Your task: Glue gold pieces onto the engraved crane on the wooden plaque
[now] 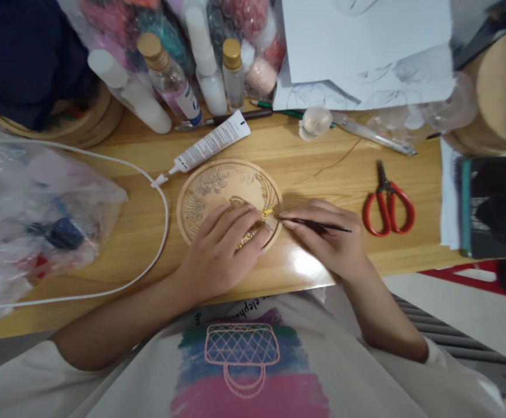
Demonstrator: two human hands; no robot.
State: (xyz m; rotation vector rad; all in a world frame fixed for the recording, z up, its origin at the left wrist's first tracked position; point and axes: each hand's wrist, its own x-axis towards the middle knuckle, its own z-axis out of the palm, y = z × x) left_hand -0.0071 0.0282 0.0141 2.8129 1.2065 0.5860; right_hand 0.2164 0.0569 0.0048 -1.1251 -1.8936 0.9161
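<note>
- Disc [246,184] on table [322,157], left hand [226,241] across it, thumb and fingertips apart.
- Right hand [334,242]: fingers clamped on tool [333,227], tip near gold wire [269,213].
- Risk: slack left-hand pressure could let disc turn; tool slip could bend wire.

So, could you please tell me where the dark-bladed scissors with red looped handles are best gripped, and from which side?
Probably by the red looped handles, coming from the wearer's side: the scissors lie flat, loops turned that way, dark blades pointing away.

"elepha" on white shirt [248,363], tube print [213,142] too small to read
</note>
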